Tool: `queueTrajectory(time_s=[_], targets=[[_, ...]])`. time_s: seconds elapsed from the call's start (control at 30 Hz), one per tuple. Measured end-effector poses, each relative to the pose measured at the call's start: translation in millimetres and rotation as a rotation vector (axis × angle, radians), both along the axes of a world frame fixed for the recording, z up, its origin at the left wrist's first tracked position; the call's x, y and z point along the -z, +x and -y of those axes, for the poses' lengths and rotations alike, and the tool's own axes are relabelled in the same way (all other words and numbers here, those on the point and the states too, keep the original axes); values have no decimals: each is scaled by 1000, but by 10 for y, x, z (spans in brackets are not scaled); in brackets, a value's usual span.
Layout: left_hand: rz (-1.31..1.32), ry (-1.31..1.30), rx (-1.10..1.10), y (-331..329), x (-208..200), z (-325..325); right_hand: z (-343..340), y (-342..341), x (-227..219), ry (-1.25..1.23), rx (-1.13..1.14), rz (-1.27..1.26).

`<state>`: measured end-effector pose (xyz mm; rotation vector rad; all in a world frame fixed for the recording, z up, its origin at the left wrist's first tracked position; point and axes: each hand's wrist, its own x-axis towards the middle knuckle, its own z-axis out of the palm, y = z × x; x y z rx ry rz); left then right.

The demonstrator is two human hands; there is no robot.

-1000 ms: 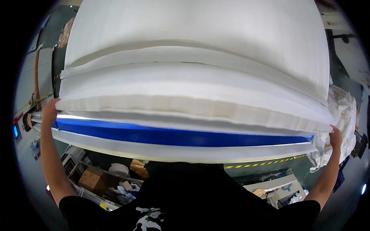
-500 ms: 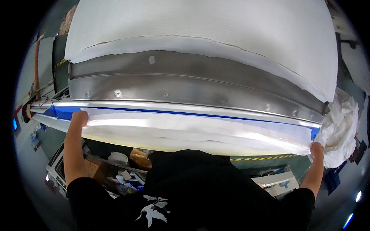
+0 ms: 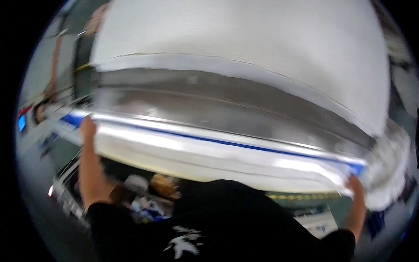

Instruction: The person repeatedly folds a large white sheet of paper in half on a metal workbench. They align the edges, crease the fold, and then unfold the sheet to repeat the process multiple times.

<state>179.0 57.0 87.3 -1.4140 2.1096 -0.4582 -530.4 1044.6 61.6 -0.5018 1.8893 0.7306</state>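
Both my arms are spread wide over a strip of white fabric (image 3: 209, 158) that lies along the near edge of a long machine. My left hand (image 3: 88, 127) is closed on its left end, beside a blue strip (image 3: 244, 145) running along the edge. At the far right, my right hand (image 3: 355, 185) grips the other end, just below the blue strip's right end. The fabric is drawn fairly straight between my hands, with long creases. Beyond it lies a grey metal plate (image 3: 196, 107). Motion blurs my fingers.
A wide white sheet of material (image 3: 244, 30) covers the far part, past the metal plate. Crumpled white fabric (image 3: 388, 168) bulges at the right. Below the machine are a white bucket (image 3: 136, 183), a bin of mixed items (image 3: 150, 207) and yellow-black floor tape (image 3: 305, 197).
The whole view has tilted clockwise and blurred, so the right side sits lower. Both hands still hold the fabric ends.
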Motion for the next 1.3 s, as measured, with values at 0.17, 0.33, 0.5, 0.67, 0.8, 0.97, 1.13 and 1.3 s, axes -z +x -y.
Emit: queueTrajectory(time_s=[0.17,0.33,0.5,0.67,0.8,0.97,1.13,1.3], targets=[[-44,110,69,-435,374,-221,1352,327,-188,160,97,178],[-132,131,6,-890,535,-589,1142,522,-43,-104,-46,-8],[-225,117,-76,-1208,399,-828,894,622,59,-269,246,-66],[-624,122,-108,-969,551,-841,1382,954,305,-481,-83,-56],[-675,30,329,-1260,779,-833,2301,1363,163,-512,-125,20],[-872,-47,376,-1982,758,-917,3932,1746,-157,-746,81,40],[-1066,-110,368,-2081,910,-912,5886,2176,-100,-1057,-150,161],[-1157,-59,351,-2081,815,-926,7950,2728,-302,-1238,-254,251]])
